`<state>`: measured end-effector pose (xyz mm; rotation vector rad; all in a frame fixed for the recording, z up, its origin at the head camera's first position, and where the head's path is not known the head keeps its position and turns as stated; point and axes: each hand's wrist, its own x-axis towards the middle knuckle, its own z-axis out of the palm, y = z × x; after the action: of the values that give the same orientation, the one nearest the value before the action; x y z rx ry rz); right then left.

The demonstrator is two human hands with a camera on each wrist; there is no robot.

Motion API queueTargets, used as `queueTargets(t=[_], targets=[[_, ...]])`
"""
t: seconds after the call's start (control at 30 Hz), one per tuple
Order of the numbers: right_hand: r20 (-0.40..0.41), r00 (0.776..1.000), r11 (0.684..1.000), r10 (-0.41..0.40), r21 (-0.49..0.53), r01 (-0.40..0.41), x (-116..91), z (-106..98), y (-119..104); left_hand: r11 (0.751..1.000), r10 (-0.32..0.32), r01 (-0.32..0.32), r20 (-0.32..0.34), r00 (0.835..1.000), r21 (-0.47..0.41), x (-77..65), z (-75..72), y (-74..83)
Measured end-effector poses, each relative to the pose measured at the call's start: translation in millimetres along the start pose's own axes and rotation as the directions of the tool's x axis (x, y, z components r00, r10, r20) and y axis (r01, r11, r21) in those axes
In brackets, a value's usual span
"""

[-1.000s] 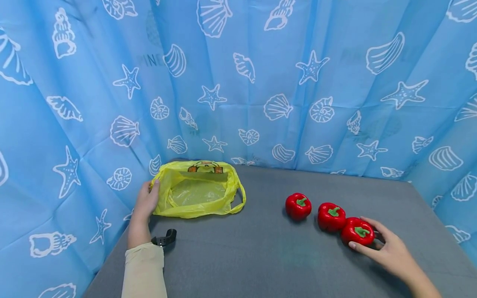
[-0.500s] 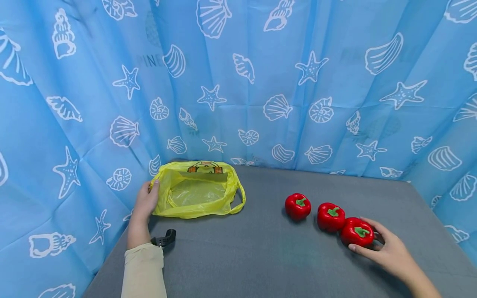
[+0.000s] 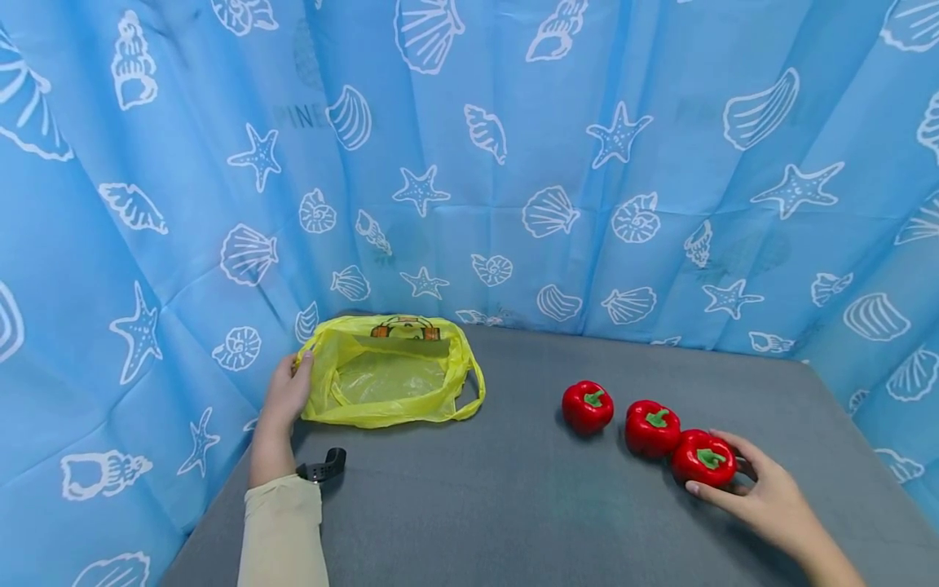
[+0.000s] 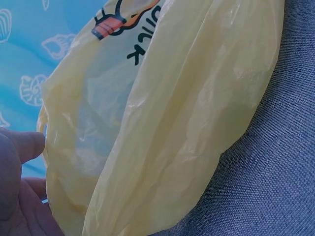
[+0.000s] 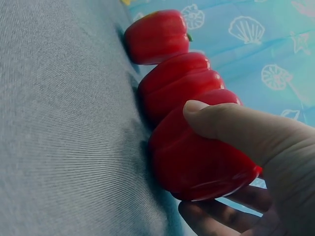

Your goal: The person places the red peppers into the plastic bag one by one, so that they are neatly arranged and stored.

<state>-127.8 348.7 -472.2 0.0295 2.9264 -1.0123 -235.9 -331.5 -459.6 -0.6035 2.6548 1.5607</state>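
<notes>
A yellow plastic bag lies with its mouth open at the left of the grey table. My left hand holds its left edge; in the left wrist view the thumb is at the bag's rim, with other fingers behind the plastic. Three red bell peppers with green stems stand at the right. My right hand curls round the nearest bell pepper, thumb on the near side, other fingers around its right side. That pepper sits against the middle bell pepper; the far bell pepper stands apart to the left.
The grey table runs back to a blue curtain with white shell and starfish prints, which also closes off both sides. A black strap is at my left wrist, just past the beige sleeve.
The view has shifted very slightly. Both hands, the bag and the peppers keep their places.
</notes>
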Motion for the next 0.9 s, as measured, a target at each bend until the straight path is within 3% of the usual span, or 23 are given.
queueTargets(t=[0.27, 0.6, 0.9], targets=[[-0.038, 0.999, 1.000, -0.011, -0.014, 0.010, -3, -2, -5, 1.000, 0.013, -0.013, 0.000, 1.000, -0.004, -0.4, -0.7, 0.1], [-0.085, 0.996, 0.999, -0.012, 0.041, 0.015, -11, -7, -14, 1.000, -0.008, 0.008, -0.005, 1.000, -0.006, -0.6, -0.8, 3.6], [-0.140, 0.988, 0.998, -0.063, 0.016, 0.066, -17, -11, -30, 1.000, -0.005, 0.005, -0.011, 1.000, -0.003, -1.1, 0.0, 1.5]])
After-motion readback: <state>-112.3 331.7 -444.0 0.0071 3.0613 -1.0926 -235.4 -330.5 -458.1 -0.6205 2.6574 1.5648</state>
